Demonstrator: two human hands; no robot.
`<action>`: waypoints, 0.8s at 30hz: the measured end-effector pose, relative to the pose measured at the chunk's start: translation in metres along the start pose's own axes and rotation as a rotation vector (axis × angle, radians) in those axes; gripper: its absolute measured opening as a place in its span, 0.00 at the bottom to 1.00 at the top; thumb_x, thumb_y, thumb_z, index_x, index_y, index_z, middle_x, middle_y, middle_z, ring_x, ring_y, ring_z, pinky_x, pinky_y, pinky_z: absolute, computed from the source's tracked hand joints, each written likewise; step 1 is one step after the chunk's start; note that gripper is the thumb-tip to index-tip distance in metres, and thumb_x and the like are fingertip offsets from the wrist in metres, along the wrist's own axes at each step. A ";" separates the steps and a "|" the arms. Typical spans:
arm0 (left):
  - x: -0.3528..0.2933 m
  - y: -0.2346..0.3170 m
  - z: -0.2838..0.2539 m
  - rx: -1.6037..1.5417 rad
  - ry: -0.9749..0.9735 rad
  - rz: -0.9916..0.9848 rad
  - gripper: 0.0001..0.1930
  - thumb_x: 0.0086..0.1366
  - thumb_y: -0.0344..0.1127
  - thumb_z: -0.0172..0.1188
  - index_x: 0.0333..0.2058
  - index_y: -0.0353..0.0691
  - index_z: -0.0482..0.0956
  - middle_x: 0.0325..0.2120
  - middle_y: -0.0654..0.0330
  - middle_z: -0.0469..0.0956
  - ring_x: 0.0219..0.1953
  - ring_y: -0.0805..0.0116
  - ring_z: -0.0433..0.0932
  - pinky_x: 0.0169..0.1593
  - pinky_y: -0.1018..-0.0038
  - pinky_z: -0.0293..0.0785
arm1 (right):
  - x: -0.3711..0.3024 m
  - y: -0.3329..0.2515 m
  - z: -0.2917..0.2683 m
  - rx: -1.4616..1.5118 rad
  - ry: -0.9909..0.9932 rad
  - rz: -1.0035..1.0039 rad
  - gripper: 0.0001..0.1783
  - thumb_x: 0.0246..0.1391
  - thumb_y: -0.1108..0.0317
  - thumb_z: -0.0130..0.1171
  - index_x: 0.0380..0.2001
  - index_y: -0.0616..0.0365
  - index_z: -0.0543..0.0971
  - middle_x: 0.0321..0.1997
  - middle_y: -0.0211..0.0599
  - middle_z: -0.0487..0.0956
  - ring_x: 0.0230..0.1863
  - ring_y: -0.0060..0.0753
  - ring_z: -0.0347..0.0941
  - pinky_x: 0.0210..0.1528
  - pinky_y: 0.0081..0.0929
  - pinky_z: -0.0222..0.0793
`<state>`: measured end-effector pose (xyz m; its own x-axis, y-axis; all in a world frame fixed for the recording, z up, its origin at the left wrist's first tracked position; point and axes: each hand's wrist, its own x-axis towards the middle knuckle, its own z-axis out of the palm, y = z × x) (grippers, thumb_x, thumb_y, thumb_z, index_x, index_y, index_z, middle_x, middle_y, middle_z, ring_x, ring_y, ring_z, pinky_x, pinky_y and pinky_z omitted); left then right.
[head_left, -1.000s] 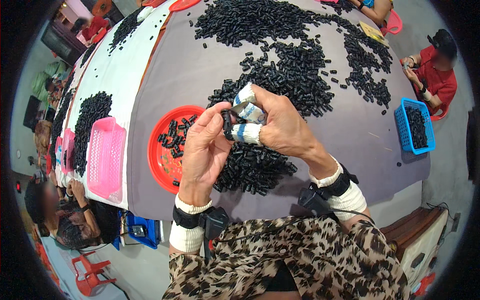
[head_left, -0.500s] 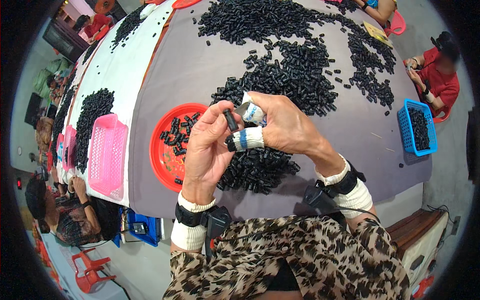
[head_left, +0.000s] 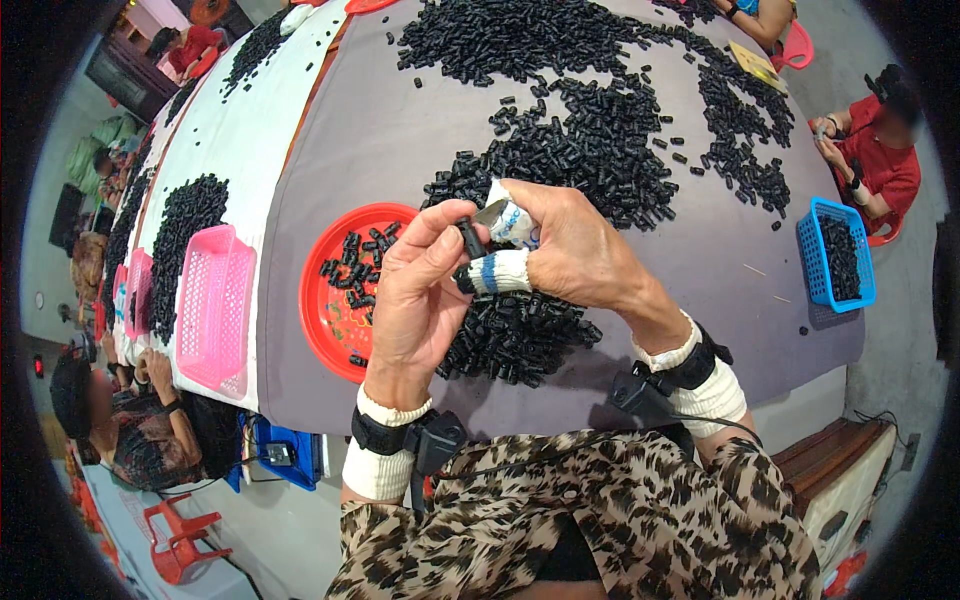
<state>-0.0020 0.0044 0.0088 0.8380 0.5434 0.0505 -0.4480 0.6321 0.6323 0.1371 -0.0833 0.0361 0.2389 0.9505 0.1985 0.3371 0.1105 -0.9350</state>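
A small black ribbed cylinder (head_left: 470,238) stands tilted between the thumb and fingers of my left hand (head_left: 408,300). My right hand (head_left: 590,245) is closed around a small knife, its handle wrapped in white printed material (head_left: 514,226). The knife's short metal blade (head_left: 489,212) touches or nearly touches the upper end of the cylinder. A knitted white cover with a blue band (head_left: 497,272) sleeves my right thumb, which lies beside the cylinder's lower end. Beneath both hands spreads a heap of similar black pieces (head_left: 515,345).
A round red tray (head_left: 309,300) with some black pieces sits left of my hands. Beyond it are a pink basket (head_left: 215,310) and a white-covered table (head_left: 270,130). At right, a blue basket (head_left: 808,245) holds black pieces. People sit around the tables, one in red (head_left: 885,150).
The blade has shifted slightly left, over the cylinder's upper end. The cylinder has moved a little up and right in my left fingers. Both hands otherwise keep their places.
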 end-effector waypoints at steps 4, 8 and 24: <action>0.000 0.001 0.002 0.069 0.027 0.016 0.12 0.59 0.26 0.54 0.42 0.33 0.71 0.34 0.58 0.76 0.37 0.74 0.76 0.42 0.79 0.72 | 0.000 0.001 0.001 -0.013 0.026 -0.014 0.18 0.36 0.63 0.66 0.25 0.63 0.72 0.19 0.37 0.73 0.21 0.27 0.67 0.25 0.28 0.65; 0.001 0.003 0.007 0.179 0.085 0.007 0.11 0.58 0.25 0.55 0.41 0.32 0.72 0.30 0.61 0.76 0.33 0.77 0.75 0.39 0.81 0.72 | -0.001 -0.002 0.000 -0.012 0.009 -0.007 0.18 0.36 0.62 0.66 0.25 0.63 0.71 0.20 0.38 0.73 0.21 0.28 0.68 0.25 0.28 0.65; 0.000 0.002 0.001 0.102 0.056 -0.010 0.14 0.59 0.27 0.55 0.45 0.32 0.70 0.35 0.56 0.76 0.37 0.71 0.76 0.43 0.76 0.73 | -0.001 0.004 0.000 -0.023 0.033 0.004 0.18 0.36 0.62 0.66 0.24 0.63 0.71 0.20 0.38 0.74 0.21 0.29 0.69 0.26 0.28 0.65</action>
<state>-0.0030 0.0049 0.0104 0.8224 0.5689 0.0023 -0.4029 0.5796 0.7083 0.1384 -0.0843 0.0326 0.2702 0.9408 0.2045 0.3568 0.0995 -0.9289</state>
